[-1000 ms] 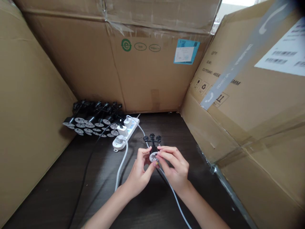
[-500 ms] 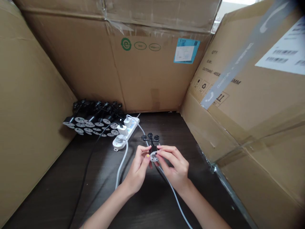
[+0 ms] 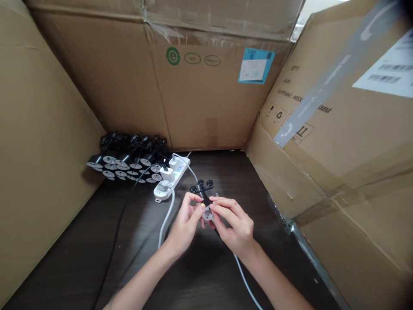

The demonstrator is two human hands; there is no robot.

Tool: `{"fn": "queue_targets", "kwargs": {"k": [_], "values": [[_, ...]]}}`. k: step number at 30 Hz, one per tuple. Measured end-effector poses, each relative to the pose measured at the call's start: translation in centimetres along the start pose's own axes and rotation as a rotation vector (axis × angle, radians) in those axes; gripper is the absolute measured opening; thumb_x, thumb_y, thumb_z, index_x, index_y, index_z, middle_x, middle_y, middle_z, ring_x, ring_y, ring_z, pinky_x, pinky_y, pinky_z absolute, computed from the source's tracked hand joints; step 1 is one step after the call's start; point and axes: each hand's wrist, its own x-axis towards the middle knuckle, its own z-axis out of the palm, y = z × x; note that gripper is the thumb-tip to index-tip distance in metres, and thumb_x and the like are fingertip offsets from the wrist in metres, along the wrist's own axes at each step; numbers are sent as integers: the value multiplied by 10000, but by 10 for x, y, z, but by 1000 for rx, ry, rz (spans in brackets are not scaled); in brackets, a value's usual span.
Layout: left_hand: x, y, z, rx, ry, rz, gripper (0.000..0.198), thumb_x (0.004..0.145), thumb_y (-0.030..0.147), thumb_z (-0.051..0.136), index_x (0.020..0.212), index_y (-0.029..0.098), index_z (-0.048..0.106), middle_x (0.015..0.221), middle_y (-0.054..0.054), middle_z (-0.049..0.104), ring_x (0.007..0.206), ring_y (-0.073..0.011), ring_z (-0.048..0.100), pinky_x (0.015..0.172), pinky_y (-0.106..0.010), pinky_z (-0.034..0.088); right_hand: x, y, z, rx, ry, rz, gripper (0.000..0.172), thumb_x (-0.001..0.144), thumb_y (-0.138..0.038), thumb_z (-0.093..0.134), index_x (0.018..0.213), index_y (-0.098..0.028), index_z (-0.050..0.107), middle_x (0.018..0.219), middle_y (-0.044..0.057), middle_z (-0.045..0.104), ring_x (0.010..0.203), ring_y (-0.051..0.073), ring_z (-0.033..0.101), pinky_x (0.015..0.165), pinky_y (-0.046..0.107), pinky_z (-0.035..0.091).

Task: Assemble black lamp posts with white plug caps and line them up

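Between both hands is a black piece like a small lamp post [image 3: 201, 187], with three heads on a crossbar and a round whitish base [image 3: 208, 215] turned toward me. My left hand [image 3: 186, 219] is closed around its left side, the thumb on the base's edge. Fingertips of my right hand [image 3: 237, 224] are pinched together over the base's upper right part. Whatever small thing they may hold is hidden. A tiny shiny bit [image 3: 217, 195] shows just beyond the right fingers; I cannot tell what it is.
Many similar black pieces [image 3: 129, 157] lie stacked at the back left, pale bases facing me. Beside them, a white power strip [image 3: 177, 174] holds plugs and cables. A pale cable [image 3: 243, 275] runs under my right forearm. Cardboard boxes [image 3: 200, 99] wall the dark tabletop [image 3: 206, 280].
The black piece has tipped, its heads shifting slightly left and up. My right fingertips have closed in over the base, covering more of it. The view has shifted slightly.
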Motion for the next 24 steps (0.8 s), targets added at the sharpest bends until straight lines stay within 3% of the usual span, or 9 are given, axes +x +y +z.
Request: {"fn": "queue_targets", "kwargs": {"k": [13, 24], "values": [[-1, -3, -2, 66, 41, 2, 224, 889, 390, 411, 977, 195, 345, 649, 34, 511, 584, -109, 503, 598, -247, 418, 0, -2, 0, 15, 12, 8, 368, 757, 23, 541, 1041, -204, 593, 975, 70, 592, 1000, 194, 579, 825, 331, 533], [1, 8, 0, -148, 3, -58, 256, 806, 321, 552, 883, 186, 349, 614, 40, 554, 557, -101, 521, 563, -223, 402, -6, 1, 1, -18, -13, 1, 332, 771, 5, 540, 1029, -187, 622, 979, 78, 580, 1009, 198, 582, 818, 306, 542]]}}
